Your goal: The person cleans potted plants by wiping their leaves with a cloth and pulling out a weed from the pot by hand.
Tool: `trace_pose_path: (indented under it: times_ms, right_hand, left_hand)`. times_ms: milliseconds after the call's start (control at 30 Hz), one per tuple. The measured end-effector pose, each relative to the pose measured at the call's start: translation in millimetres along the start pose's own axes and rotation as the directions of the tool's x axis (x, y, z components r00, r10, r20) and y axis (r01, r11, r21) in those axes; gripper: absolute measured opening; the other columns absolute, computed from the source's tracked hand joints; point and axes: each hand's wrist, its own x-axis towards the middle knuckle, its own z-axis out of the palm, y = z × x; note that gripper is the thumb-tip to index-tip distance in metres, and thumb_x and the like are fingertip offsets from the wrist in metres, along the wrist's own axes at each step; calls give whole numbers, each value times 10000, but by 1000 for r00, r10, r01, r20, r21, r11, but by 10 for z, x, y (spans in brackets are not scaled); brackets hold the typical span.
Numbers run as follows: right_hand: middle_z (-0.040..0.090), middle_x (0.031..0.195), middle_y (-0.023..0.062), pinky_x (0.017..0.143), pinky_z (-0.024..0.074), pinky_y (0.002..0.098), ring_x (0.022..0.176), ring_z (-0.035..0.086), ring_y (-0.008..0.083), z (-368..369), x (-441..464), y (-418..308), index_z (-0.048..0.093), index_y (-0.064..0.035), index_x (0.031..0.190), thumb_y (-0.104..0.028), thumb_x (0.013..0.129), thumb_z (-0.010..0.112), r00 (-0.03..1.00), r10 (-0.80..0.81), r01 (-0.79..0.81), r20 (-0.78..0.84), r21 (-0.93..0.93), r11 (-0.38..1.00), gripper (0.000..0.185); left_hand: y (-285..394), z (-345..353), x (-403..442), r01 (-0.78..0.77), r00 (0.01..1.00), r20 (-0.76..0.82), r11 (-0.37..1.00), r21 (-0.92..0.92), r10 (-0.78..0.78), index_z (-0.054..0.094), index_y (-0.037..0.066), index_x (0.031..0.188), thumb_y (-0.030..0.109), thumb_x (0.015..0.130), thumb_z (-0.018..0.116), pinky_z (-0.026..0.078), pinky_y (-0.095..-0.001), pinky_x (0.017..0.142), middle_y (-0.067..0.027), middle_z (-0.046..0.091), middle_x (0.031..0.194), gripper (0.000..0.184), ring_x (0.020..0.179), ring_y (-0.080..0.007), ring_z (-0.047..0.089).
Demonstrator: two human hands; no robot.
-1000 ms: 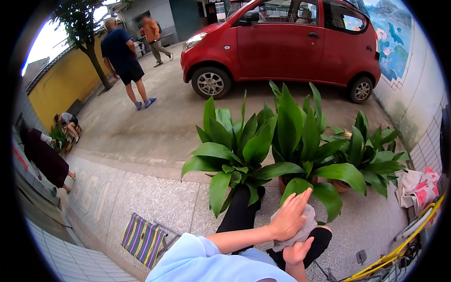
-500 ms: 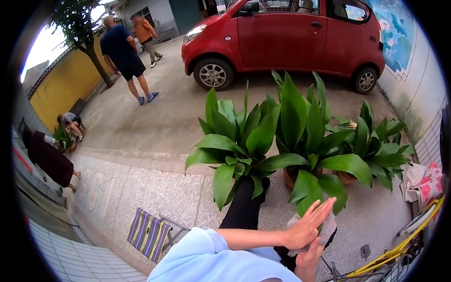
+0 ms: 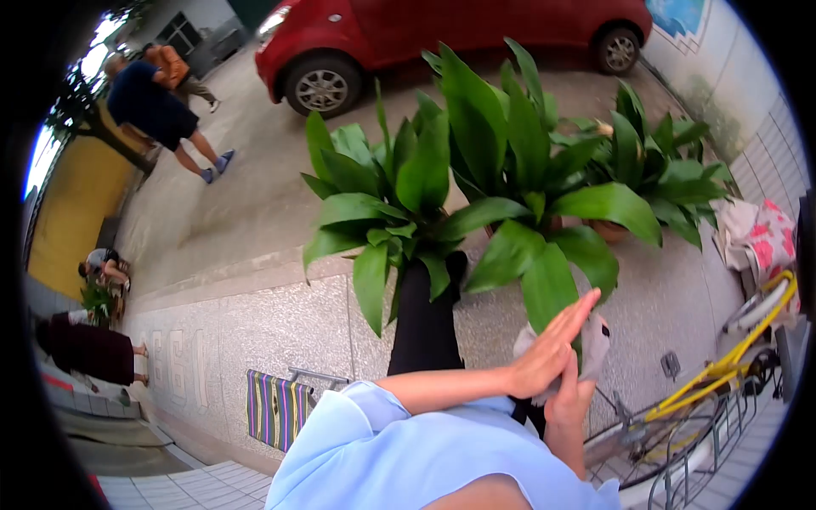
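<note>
A light grey cloth (image 3: 593, 350) is bunched around the lower part of a broad green leaf (image 3: 548, 285) of the middle potted plant. My left hand (image 3: 544, 361) lies against the cloth, its fingers stretched out flat and pointing up to the right. Just below it, my right hand (image 3: 569, 403) holds the cloth from the other side, with a finger pointing up beside my left palm. The leaf tip runs down between the hands, partly hidden by them and the cloth.
Potted plants (image 3: 378, 191) stand before me, close to my black-clad leg (image 3: 418, 327). A striped folding stool (image 3: 276, 410) is at left, a yellow bicycle (image 3: 722, 361) at right. Beyond are a red car (image 3: 450, 30) and several people, including one in dark blue (image 3: 144, 98).
The view has tilted down and turned, so the car sits higher in the frame. My hands have moved from beside the leaf to its lower end, with the cloth now around it.
</note>
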Motion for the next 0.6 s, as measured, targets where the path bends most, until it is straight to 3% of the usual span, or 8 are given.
trace_pose_path:
  times_ms: [67,133,233,333,433,533,567,600]
  right_hand:
    - [315,1450,130,1100,239,357,1333,322,239,-102,44,50,224,9,1431,-85,940,450,999,-38,37,-6,-60,997,549]
    - [376,1408,126,1087,266,356,1302,365,229,-246,14,108,271,10,1411,-58,930,454,997,17,-18,-75,-13,1000,519]
    - [480,1293,117,1023,356,339,1205,456,197,-285,13,2,410,29,1306,-9,918,482,956,144,-88,-254,222,971,396]
    - [507,1258,113,995,382,332,1161,488,187,-379,-28,-36,420,28,1295,-16,918,488,943,91,-43,-321,156,987,386]
    - [531,1228,105,975,398,328,1130,512,187,-396,-63,-56,446,28,1276,-36,914,509,940,120,-72,-320,158,985,373]
    - [533,1232,105,975,398,328,1139,511,186,-344,-118,-11,464,26,1267,-58,909,530,951,180,-134,-250,187,973,373]
    - [532,1235,105,975,398,327,1143,510,185,-320,-150,7,470,26,1263,-67,908,537,954,200,-157,-222,198,968,374]
    - [534,1235,106,972,400,324,1145,509,184,-302,-191,12,475,25,1261,-68,904,545,955,211,-175,-207,180,968,375]
  left_hand:
    - [28,-27,-5,38,999,29,999,-18,-38,101,-42,1462,566,951,187,89,-401,1136,-203,111,1530,798,1418,-325,128]
    - [52,-65,-65,61,998,-14,997,-56,-62,189,-51,1443,552,953,245,198,-428,1111,-211,196,1499,779,1400,-317,192]
    - [40,-125,-342,71,979,-186,993,-99,-89,475,-98,1241,354,963,431,498,-377,837,-212,485,1213,532,1074,-300,555]
    - [-120,-260,-700,410,885,-203,908,-90,-420,523,-71,1179,311,967,450,488,-344,825,-160,586,1057,443,1042,-232,569]
    - [-309,-211,-638,581,708,76,518,-628,-702,509,-25,1222,351,955,483,427,-353,937,-151,574,1125,462,1099,-214,535]
    - [-334,-2,-502,520,709,212,295,-802,-673,479,7,1270,375,944,503,348,-366,1027,-134,548,1224,492,1181,-225,482]
    - [-355,5,-490,497,664,336,58,-866,-668,450,9,1303,360,941,513,336,-379,1047,-119,508,1301,509,1235,-237,442]
    - [-374,33,-441,500,651,309,85,-862,-693,457,9,1294,355,941,513,336,-382,1048,-118,510,1301,498,1234,-235,444]
